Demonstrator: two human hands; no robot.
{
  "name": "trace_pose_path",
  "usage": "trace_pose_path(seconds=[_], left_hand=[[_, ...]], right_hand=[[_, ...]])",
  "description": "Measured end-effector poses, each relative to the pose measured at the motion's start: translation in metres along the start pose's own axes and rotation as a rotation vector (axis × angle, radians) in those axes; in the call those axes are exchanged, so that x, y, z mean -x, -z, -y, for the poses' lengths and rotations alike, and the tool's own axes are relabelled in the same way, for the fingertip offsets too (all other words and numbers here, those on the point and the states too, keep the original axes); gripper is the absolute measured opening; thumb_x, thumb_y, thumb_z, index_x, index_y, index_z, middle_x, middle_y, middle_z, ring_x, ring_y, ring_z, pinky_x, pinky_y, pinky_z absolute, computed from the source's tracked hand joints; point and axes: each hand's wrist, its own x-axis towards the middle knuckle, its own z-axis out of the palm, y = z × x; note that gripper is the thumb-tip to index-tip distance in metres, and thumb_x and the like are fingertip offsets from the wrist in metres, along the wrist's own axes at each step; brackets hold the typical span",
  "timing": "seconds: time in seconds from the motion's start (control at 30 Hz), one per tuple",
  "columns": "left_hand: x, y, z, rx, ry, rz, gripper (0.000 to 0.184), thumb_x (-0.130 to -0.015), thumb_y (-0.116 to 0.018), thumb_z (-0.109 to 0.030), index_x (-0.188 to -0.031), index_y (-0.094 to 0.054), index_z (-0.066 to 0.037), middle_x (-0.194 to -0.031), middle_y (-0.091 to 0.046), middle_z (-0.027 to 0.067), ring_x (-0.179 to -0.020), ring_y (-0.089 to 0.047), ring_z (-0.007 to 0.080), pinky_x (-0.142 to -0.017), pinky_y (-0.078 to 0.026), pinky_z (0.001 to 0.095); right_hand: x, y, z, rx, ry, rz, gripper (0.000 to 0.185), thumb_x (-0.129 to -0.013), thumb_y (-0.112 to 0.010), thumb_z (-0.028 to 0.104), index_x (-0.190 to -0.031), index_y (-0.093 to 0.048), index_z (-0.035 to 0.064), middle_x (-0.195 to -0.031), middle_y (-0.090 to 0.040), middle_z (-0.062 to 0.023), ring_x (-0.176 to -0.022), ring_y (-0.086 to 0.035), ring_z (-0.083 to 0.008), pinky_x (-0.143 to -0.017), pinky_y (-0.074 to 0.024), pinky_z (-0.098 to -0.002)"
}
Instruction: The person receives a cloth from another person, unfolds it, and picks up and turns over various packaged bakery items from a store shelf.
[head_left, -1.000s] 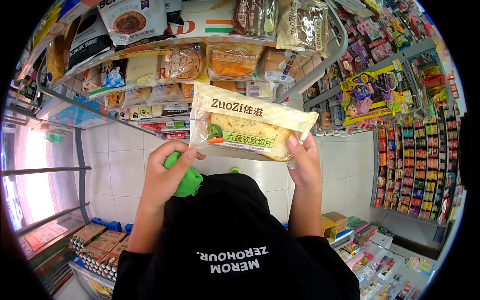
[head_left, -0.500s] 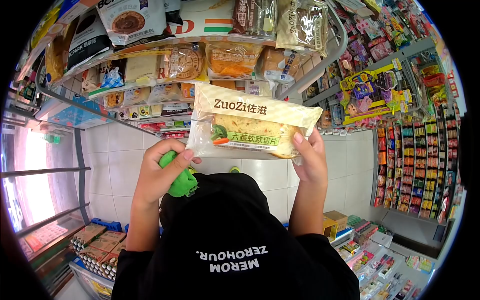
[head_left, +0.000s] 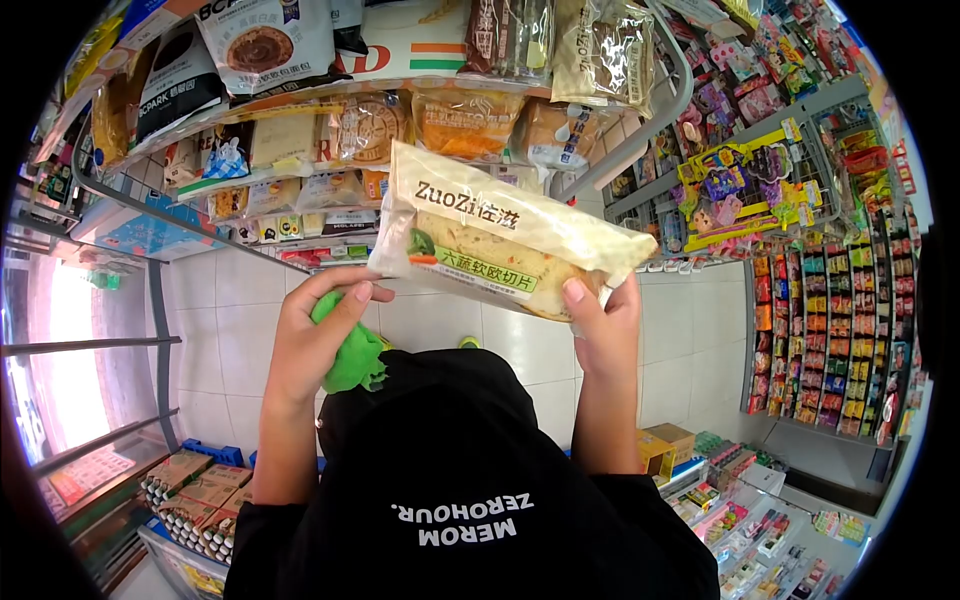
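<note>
A clear and cream bag of sliced bread (head_left: 480,240) with a green label hangs tilted in front of me, its right end lower. My right hand (head_left: 605,325) pinches it at the lower right, thumb on the front and fingers behind. My left hand (head_left: 325,325) is closed round a crumpled green cloth (head_left: 355,360), which bulges below the thumb. The left thumb and index fingertip sit just under the bag's lower left corner; whether they touch it I cannot tell.
Ahead stands a tiered wire rack (head_left: 640,130) of packaged breads. Small colourful packets hang on a display (head_left: 825,340) at the right. Cartons (head_left: 195,490) stand low at the left, and a goods shelf (head_left: 740,520) is at the lower right. Pale tiles (head_left: 430,320) cover the floor.
The bag has tilted, its right end dropping and its face turning upward. My left fingers have come off its lower left corner, still holding the cloth. My right hand has shifted slightly left and down.
</note>
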Motion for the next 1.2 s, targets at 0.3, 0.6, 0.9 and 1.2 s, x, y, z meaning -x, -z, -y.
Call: trace_pose_path(seconds=[0.3,0.6,0.9,1.2], left_hand=[[0.006,-0.011,0.001,0.51,0.121,0.38,0.051,-0.099,-0.062,-0.031,-0.132,-0.051,0.005,-0.11,-0.068,0.0174,-0.075,-0.067,0.0146,-0.065,-0.055,0.0258],[0.009,-0.031,-0.008,0.53,0.276,0.111,0.044,-0.095,-0.067,-0.014,-0.132,-0.051,0.003,-0.123,-0.064,0.0124,-0.111,-0.063,0.0196,-0.094,-0.052,0.0331],[0.016,-0.036,0.008,0.488,0.175,0.074,0.042,-0.093,-0.069,-0.012,-0.129,-0.054,0.003,-0.122,-0.065,0.0109,-0.109,-0.063,0.0177,-0.095,-0.05,0.0319],[0.025,-0.051,0.004,0.149,0.062,0.144,0.042,-0.088,-0.072,-0.011,-0.125,-0.06,0.002,-0.12,-0.067,0.0099,-0.11,-0.061,0.0162,-0.097,-0.048,0.0333]], right_hand=[[0.009,-0.034,0.011,0.901,0.945,0.287,0.042,-0.072,-0.077,0.01,-0.111,-0.068,0.0207,-0.13,-0.061,-0.0106,-0.099,-0.058,-0.032,-0.082,-0.0512,-0.0384],[0.02,-0.025,-0.004,1.053,0.967,0.403,0.044,-0.077,-0.072,0.007,-0.118,-0.066,0.0222,-0.14,-0.052,-0.0102,-0.117,-0.052,-0.0358,-0.093,-0.0489,-0.0473],[0.016,0.006,0.005,0.602,0.436,0.291,0.061,-0.084,-0.056,-0.005,-0.142,-0.036,-0.0034,-0.141,-0.051,-0.0246,-0.136,-0.044,-0.0376,-0.115,-0.0297,-0.0482],[0.018,-0.024,0.012,0.401,0.072,0.379,0.076,-0.086,-0.076,0.016,-0.145,-0.033,-0.0014,-0.117,-0.065,-0.0246,-0.114,-0.064,-0.0319,-0.1,-0.047,-0.041]])
